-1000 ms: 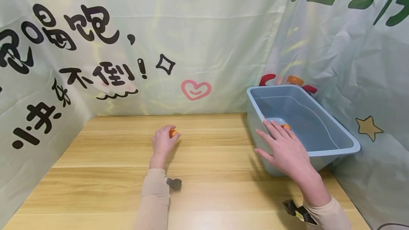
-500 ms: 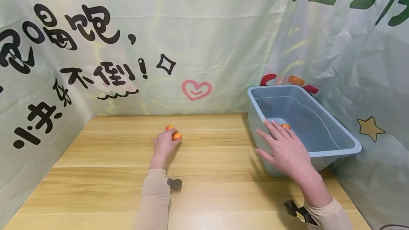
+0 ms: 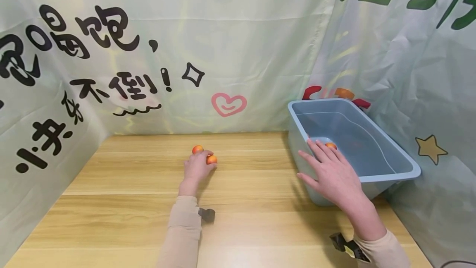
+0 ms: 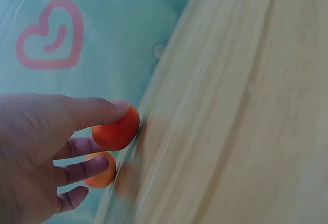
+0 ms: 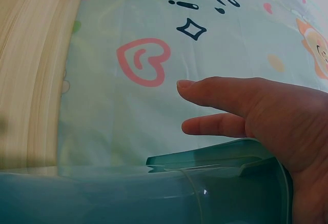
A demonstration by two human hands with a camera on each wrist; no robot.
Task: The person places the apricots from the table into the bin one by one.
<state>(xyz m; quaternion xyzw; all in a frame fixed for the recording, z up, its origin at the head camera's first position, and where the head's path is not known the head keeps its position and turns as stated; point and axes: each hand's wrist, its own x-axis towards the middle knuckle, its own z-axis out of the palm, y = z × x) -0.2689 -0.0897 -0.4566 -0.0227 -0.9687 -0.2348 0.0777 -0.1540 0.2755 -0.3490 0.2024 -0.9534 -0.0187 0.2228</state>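
My left hand (image 3: 197, 167) pinches a small round orange-red fruit (image 4: 117, 129) between thumb and fingers, low at the wooden table. Its exact kind is unclear. A second fruit of the same look (image 3: 197, 149) sits on the table just beyond that hand; in the left wrist view it is partly hidden behind the fingers. Spread and holding nothing, my right hand (image 3: 332, 173) hovers at the near left side of a blue-grey plastic bin (image 3: 390, 173); contact with the rim cannot be told. Inside the bin, a third orange fruit (image 3: 330, 146) is partly covered by the right fingers.
The bin stands on the right of the wooden table (image 3: 245, 218). A printed fabric backdrop (image 3: 260, 53) with lettering, a heart and a star encloses the back and both sides. A dark cable (image 3: 457, 263) shows at the lower right corner.
The left hand has shifted slightly right with one fruit, uncovering the second fruit, which stays behind on the table. The right hand holds its place. The fruit in the bin has shifted slightly left.
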